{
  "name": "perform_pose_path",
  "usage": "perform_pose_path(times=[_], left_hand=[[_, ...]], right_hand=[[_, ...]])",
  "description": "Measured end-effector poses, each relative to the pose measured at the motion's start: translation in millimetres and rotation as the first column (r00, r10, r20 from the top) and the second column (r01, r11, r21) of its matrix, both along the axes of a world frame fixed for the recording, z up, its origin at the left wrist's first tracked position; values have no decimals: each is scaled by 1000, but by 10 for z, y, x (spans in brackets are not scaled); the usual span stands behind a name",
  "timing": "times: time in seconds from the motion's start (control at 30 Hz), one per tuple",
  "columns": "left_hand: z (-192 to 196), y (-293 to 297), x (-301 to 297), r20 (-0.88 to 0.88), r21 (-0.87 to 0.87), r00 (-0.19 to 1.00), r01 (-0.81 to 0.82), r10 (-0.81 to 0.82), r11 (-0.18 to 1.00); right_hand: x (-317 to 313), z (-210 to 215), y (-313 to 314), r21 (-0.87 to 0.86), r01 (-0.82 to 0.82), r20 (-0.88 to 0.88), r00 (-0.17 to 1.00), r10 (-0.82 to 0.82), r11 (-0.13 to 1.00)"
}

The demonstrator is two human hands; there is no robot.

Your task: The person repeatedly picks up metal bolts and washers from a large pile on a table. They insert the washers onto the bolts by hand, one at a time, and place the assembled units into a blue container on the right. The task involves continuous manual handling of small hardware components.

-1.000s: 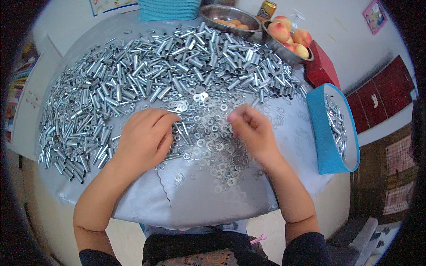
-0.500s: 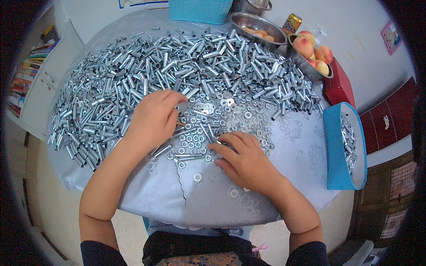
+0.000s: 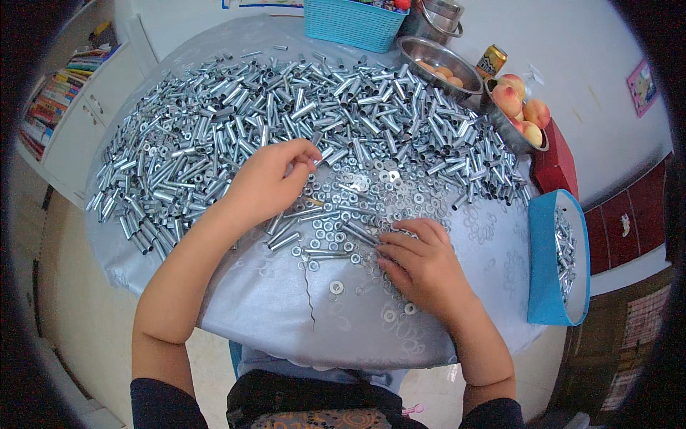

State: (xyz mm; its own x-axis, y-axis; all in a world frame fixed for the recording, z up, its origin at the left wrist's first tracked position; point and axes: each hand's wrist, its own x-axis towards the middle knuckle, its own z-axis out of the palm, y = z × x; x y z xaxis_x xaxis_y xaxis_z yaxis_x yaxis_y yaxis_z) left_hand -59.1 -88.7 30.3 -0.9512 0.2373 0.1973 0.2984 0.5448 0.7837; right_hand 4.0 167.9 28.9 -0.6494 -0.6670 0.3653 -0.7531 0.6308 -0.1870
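Observation:
Loose silvery metal sleeves (image 3: pixel 300 111) form a broad heap across the table. At its near edge my left hand (image 3: pixel 271 179) has its fingers curled toward the thumb; whatever they may hold is hidden. My right hand (image 3: pixel 425 268) hovers low over the washers (image 3: pixel 400 196), thumb and fingers apart. Its fingertips are beside the ends of slim bolts or sleeves (image 3: pixel 359 232), and I cannot tell whether they touch. Between my hands lie several hex nuts (image 3: pixel 329 225) and long bolts (image 3: pixel 325 254). A larger washer (image 3: pixel 336 287) sits closer to me.
A blue fabric bin (image 3: pixel 543 264) holding metal parts stands at the right edge. Behind the heap are a turquoise basket (image 3: pixel 350 25), a steel bowl (image 3: pixel 418 53) of eggs, a drink can (image 3: pixel 491 61), peaches (image 3: pixel 509 96) and a red box (image 3: pixel 554 161). A dark thread (image 3: pixel 309 297) lies near me.
The view has shifted, so the table appears lower and farther right. My left hand's fingers have curled in more at the heap's edge. My right hand stays by the bolts and washers.

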Motion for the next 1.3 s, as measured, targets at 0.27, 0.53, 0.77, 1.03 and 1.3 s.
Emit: perform_pose_path(times=[0.27, 0.53, 0.77, 1.03, 1.3], left_hand=[[-160, 8, -35, -313, -220, 949, -98, 25, 971], [-237, 102, -3, -380, -351, 923, -87, -57, 932], [-311, 127, 25, -418, -444, 904, -115, -92, 889], [-245, 115, 15, -404, -385, 909, -67, -103, 920], [-166, 142, 40, -439, -405, 894, -107, -91, 908]], right_hand=[[-10, 2, 11, -50, -63, 95, 993, 67, 997], [5, -44, -19, -90, -55, 151, 986, 69, 994], [-19, -50, -2, -71, -59, 138, 988, 69, 996], [-8, -73, -13, -103, -24, 142, 989, 38, 994], [-24, -47, -15, -240, 11, 218, 975, 43, 971]])
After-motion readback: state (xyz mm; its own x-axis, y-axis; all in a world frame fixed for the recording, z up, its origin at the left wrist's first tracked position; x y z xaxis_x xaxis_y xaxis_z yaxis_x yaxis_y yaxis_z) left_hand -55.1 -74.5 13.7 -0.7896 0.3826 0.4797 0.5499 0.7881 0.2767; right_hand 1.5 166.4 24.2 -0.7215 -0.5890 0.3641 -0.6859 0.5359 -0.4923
